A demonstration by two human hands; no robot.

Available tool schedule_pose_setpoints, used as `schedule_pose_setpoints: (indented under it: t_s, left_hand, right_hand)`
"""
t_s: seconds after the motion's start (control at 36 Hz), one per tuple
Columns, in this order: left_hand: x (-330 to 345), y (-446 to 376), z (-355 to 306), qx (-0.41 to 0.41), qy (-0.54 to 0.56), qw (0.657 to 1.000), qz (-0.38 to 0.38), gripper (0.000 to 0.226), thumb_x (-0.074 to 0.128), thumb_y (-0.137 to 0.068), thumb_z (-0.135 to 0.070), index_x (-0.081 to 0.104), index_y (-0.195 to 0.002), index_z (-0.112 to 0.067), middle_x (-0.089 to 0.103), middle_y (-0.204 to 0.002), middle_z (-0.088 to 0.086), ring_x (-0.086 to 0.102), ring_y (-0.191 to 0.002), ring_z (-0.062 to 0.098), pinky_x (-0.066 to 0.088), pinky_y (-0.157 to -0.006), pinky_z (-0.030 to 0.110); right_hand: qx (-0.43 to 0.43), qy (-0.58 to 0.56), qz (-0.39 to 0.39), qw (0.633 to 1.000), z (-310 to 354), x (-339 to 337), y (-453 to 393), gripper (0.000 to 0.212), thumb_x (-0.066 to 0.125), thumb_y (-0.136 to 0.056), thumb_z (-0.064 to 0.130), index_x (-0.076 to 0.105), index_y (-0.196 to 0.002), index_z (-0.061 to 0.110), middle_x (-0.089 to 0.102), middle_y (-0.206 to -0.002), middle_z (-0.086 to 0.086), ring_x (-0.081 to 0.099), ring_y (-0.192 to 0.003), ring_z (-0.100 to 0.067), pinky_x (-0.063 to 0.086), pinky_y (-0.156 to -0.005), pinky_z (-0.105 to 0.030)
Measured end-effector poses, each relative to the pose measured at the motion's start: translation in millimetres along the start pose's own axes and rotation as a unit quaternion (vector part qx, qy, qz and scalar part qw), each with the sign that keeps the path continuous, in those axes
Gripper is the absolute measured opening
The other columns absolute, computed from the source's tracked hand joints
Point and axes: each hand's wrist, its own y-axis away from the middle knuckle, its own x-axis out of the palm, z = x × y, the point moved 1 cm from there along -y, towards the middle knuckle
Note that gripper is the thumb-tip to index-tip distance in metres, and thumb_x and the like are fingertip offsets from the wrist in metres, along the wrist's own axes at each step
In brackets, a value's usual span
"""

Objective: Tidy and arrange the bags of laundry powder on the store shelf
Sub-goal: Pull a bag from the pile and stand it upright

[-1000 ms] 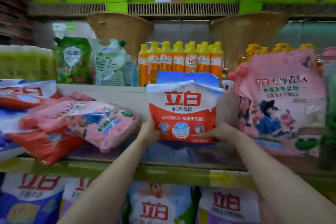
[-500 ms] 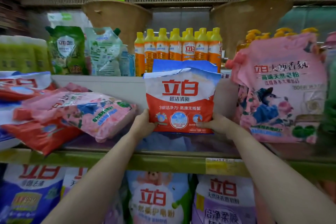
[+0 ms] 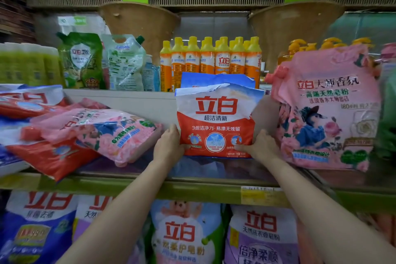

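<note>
A red-and-white bag of laundry powder (image 3: 216, 122) stands upright at the middle of the shelf (image 3: 192, 188), with a blue bag (image 3: 210, 80) upright behind it. My left hand (image 3: 168, 146) grips its lower left edge and my right hand (image 3: 260, 146) grips its lower right corner, thumb on the front. To the left, a pink bag (image 3: 111, 133) lies slanted over a flat red bag (image 3: 51, 161). On the right a large pink bag (image 3: 327, 111) stands upright.
Orange bottles with yellow caps (image 3: 212, 60) and green refill pouches (image 3: 81, 62) line the raised ledge behind. More red and blue bags (image 3: 27, 100) pile at the far left. Big powder bags (image 3: 184, 236) fill the shelf below. A yellow price tag (image 3: 260, 195) sits on the shelf edge.
The red-and-white bag has settled a little lower and straighter on the shelf between my hands. My view has shifted slightly; both hands keep their hold.
</note>
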Motion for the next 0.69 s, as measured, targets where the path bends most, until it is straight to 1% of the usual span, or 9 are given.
schedule_pose_setpoints:
  t_s: [0.06, 0.14, 0.25, 0.31, 0.36, 0.47, 0.56, 0.61, 0.69]
  left_hand:
    - [-1.3, 4.0, -6.2, 0.016, -0.054, 0.998, -0.006, 0.039, 0.067, -0.084, -0.024, 0.043, -0.109, -0.007, 0.06, -0.118, 0.011, 0.059, -0.108, 0.032, 0.046, -0.079, 0.039]
    - [-5.1, 8.7, -14.6, 0.078, -0.169, 0.982, -0.028, 0.029, 0.057, -0.087, -0.018, 0.043, -0.111, -0.007, 0.059, -0.118, 0.011, 0.058, -0.107, 0.031, 0.047, -0.079, 0.04]
    - [-23.5, 14.4, -15.9, 0.135, -0.245, 0.959, -0.045, 0.027, 0.049, -0.087, -0.02, 0.046, -0.111, -0.008, 0.058, -0.115, 0.011, 0.054, -0.108, 0.031, 0.043, -0.085, 0.038]
    - [-39.2, 14.9, -8.8, 0.143, -0.271, 0.95, -0.055, 0.026, 0.047, -0.088, -0.022, 0.048, -0.11, -0.009, 0.057, -0.115, 0.01, 0.052, -0.109, 0.03, 0.039, -0.088, 0.036]
    - [-59.1, 16.5, 1.4, 0.128, -0.285, 0.946, -0.085, 0.026, 0.045, -0.09, -0.023, 0.051, -0.11, -0.009, 0.056, -0.116, 0.011, 0.049, -0.11, 0.03, 0.037, -0.089, 0.036]
    - [-97.7, 26.2, 29.9, 0.046, -0.278, 0.952, -0.123, 0.047, 0.034, -0.085, -0.039, 0.052, -0.113, -0.006, 0.052, -0.119, 0.014, 0.045, -0.115, 0.032, 0.037, -0.094, 0.041]
    - [-119.6, 35.7, 57.0, -0.036, -0.272, 0.948, -0.16, 0.051, 0.052, -0.085, -0.036, 0.045, -0.122, -0.001, 0.046, -0.126, 0.02, 0.04, -0.12, 0.035, 0.034, -0.101, 0.042]
    - [-132.4, 42.6, 69.6, -0.108, -0.235, 0.951, -0.168, 0.07, 0.057, -0.083, -0.048, 0.039, -0.127, 0.004, 0.043, -0.13, 0.024, 0.039, -0.123, 0.037, 0.031, -0.104, 0.042]
    - [-139.1, 43.8, 86.9, -0.225, -0.138, 0.956, -0.131, 0.094, 0.055, -0.077, -0.064, 0.036, -0.132, 0.01, 0.044, -0.134, 0.025, 0.041, -0.126, 0.038, 0.034, -0.106, 0.041]
  right_hand:
    - [-0.021, 0.084, -0.023, 0.996, 7.3, 1.3, 4.2, 0.061, 0.073, -0.075, 0.046, 0.048, -0.12, 0.013, 0.062, -0.12, -0.008, 0.062, -0.104, -0.03, 0.049, -0.086, -0.038]
    - [-0.09, 0.213, -0.028, 0.973, 27.5, 2.3, 13.6, 0.034, 0.053, -0.092, 0.032, 0.049, -0.117, 0.009, 0.061, -0.12, -0.012, 0.06, -0.105, -0.032, 0.046, -0.083, -0.036]
    - [-0.164, 0.205, 0.007, 0.965, 55.4, 15.1, 20.6, 0.032, 0.053, -0.091, 0.026, 0.046, -0.118, 0.011, 0.06, -0.121, -0.011, 0.061, -0.105, -0.031, 0.048, -0.085, -0.038]
    - [-0.181, 0.2, 0.031, 0.963, 67.8, 26.3, 20.4, 0.032, 0.053, -0.091, 0.027, 0.045, -0.118, 0.012, 0.061, -0.118, -0.011, 0.061, -0.103, -0.031, 0.05, -0.081, -0.038]
    - [-0.198, 0.184, 0.046, 0.962, 83.1, 36.8, 22.3, 0.03, 0.052, -0.091, 0.028, 0.047, -0.115, 0.011, 0.062, -0.112, -0.012, 0.061, -0.099, -0.032, 0.045, -0.073, -0.033]
    - [-0.212, 0.138, 0.06, 0.966, 113.6, 63.4, 26.9, 0.025, 0.051, -0.088, 0.025, 0.052, -0.108, 0.01, 0.062, -0.11, -0.014, 0.059, -0.1, -0.034, 0.043, -0.075, -0.035]
    - [-0.213, 0.1, 0.08, 0.969, 133.6, 82.1, 31.3, 0.022, 0.052, -0.085, 0.019, 0.054, -0.105, 0.009, 0.062, -0.107, -0.015, 0.059, -0.1, -0.035, 0.046, -0.077, -0.036]
    - [-0.212, 0.108, 0.098, 0.966, 145.7, 93.0, 33.2, 0.024, 0.051, -0.086, 0.019, 0.055, -0.108, 0.009, 0.062, -0.114, -0.018, 0.059, -0.104, -0.035, 0.047, -0.082, -0.036]
    - [-0.203, 0.112, 0.121, 0.965, 158.3, 108.0, 32.0, 0.031, 0.048, -0.09, 0.018, 0.049, -0.118, 0.006, 0.056, -0.126, -0.019, 0.055, -0.115, -0.034, 0.044, -0.089, -0.036]
